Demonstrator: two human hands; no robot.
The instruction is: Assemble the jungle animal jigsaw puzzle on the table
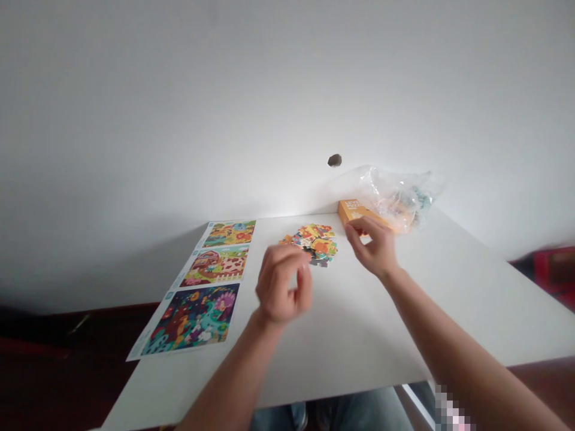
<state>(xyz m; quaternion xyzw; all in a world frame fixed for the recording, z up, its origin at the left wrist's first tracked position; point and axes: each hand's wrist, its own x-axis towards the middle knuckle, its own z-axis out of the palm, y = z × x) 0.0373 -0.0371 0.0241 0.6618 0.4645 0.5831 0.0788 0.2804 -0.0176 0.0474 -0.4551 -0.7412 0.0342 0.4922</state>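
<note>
My left hand (pixel 282 284) hovers over the white table (pixel 404 311), fingers curled loosely inward and smeared by motion; nothing shows in them. My right hand (pixel 374 244) is stretched further out, fingers bent, just right of a small pile of colourful puzzle pieces (pixel 314 240) and near an orange box (pixel 354 211). It seems to hold nothing. A printed sheet (pixel 204 287) with three colourful pictures lies to the left of both hands.
A crumpled clear plastic bag (pixel 395 194) lies at the table's far right corner against the white wall. A small dark spot (pixel 335 160) marks the wall. Something red (pixel 550 269) sits beyond the table's right edge.
</note>
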